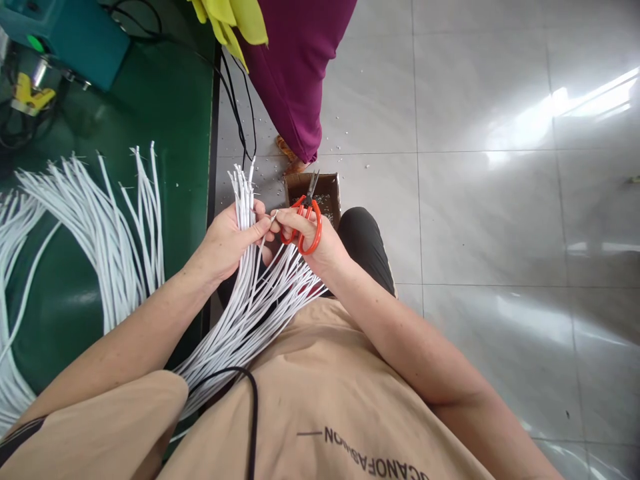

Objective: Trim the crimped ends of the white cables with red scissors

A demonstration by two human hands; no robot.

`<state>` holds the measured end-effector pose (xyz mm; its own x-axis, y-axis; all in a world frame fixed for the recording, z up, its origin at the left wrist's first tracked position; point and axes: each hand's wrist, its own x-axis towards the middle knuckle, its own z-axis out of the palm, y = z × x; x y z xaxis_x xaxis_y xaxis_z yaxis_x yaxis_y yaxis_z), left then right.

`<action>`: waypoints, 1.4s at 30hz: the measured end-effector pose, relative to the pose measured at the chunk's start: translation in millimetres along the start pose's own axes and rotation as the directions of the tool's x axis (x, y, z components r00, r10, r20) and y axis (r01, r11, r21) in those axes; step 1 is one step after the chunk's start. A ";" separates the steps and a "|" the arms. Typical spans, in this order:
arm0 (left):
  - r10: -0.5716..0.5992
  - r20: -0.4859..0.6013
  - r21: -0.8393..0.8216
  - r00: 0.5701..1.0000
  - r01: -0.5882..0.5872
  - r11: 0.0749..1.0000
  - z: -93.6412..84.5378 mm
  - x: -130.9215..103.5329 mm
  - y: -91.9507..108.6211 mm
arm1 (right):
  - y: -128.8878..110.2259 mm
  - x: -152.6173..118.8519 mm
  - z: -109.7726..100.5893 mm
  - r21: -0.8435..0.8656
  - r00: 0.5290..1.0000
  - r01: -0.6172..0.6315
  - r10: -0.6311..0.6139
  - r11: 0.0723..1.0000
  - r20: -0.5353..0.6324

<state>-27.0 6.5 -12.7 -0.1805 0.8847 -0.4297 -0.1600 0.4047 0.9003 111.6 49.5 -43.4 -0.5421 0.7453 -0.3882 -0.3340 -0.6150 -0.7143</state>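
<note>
My left hand [235,233] is closed around a bunch of white cables [244,200], their ends sticking up above the fingers. Orange-handled scissors [311,230] hang on my right hand [310,237], blades pointing up and away from me. Thumb and finger of that hand pinch the tip of a single white cable, meeting the left fingertips there. More loose white cables [270,313] run from under both hands across my lap toward the lower left.
On the green table [185,120] at left lie more white cable bundles [100,233], beside a teal machine [75,40]. A cardboard box [330,193] stands on the floor below my hands. Someone in purple trousers [295,67] is close ahead, near yellow gloves [235,23].
</note>
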 end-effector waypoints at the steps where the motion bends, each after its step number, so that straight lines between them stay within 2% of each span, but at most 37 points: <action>1: 0.014 -0.011 0.023 1.000 -0.014 1.000 -0.3 0.2 -1.3 | 0.0 -0.3 -0.1 0.000 1.000 0.008 -0.008 1.000 -0.010; 6: 0.111 -0.101 0.170 0.989 -0.093 0.981 0.4 0.9 -6.5 | 1.0 -1.1 -0.7 -0.006 0.999 0.037 -0.037 0.999 -0.036; 9: 0.166 -0.138 0.284 0.976 -0.122 0.951 4.1 -2.1 -4.6 | 2.6 0.7 0.1 -0.026 0.994 0.027 -0.030 0.999 -0.106; 13: 0.289 -0.170 0.528 0.942 -0.161 0.834 8.5 -8.4 0.0 | 7.2 2.9 3.9 0.058 0.991 -0.011 0.019 0.998 -0.134; 15: 0.340 -0.189 0.577 0.921 -0.176 0.797 8.5 -9.2 0.8 | 8.9 2.3 5.8 0.100 0.989 -0.014 0.028 0.995 -0.145; 17: 0.303 -0.182 0.486 0.935 -0.182 0.855 7.2 -7.7 0.9 | 9.0 1.1 6.6 0.094 0.986 -0.007 0.023 0.996 -0.165; 20: 0.083 -0.073 0.172 0.994 -0.069 0.983 4.5 -3.0 1.8 | 6.6 0.8 5.3 0.042 0.993 -0.014 0.019 0.999 -0.118; 22: -0.043 0.008 0.021 0.999 0.043 0.999 2.8 -0.1 2.9 | 4.2 2.5 4.5 0.006 0.998 0.001 0.000 1.000 -0.059; 24: -0.098 0.058 -0.056 0.994 0.101 0.993 1.0 2.0 3.8 | 1.8 5.2 5.1 -0.016 0.999 0.041 -0.041 0.999 -0.022; 27: -0.106 0.111 -0.101 0.988 0.117 0.988 -1.1 3.0 4.1 | -1.5 8.7 8.2 -0.037 0.999 0.051 -0.052 0.998 -0.009; 30: -0.049 0.130 -0.075 0.990 0.059 0.995 -0.9 0.5 5.3 | -1.9 10.8 9.5 -0.068 0.999 0.021 -0.023 0.997 -0.027; 34: 0.050 0.208 -0.027 0.977 -0.046 0.999 1.6 -4.4 9.2 | 4.7 13.5 2.6 -0.194 0.976 -0.035 -0.008 0.980 -0.220; 36: 0.054 0.205 -0.038 0.977 -0.047 0.998 2.0 -4.5 10.4 | 8.2 14.1 -2.3 -0.249 0.967 -0.055 -0.010 0.967 -0.254; 38: 0.032 0.178 -0.063 0.984 -0.021 0.998 0.8 -2.8 10.1 | 8.9 13.2 -5.6 -0.328 0.968 -0.020 -0.064 0.944 -0.241; 42: -0.040 0.151 -0.136 0.988 0.061 0.989 -4.5 1.2 6.8 | 1.9 6.7 -7.9 -0.529 0.951 0.164 -0.276 0.832 -0.138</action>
<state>-32.7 9.2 -7.3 -0.0257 0.8925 -0.4503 -0.3017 0.4225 0.8547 113.5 55.4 -52.0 -0.3168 0.9142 -0.2528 0.0407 -0.2531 -0.9666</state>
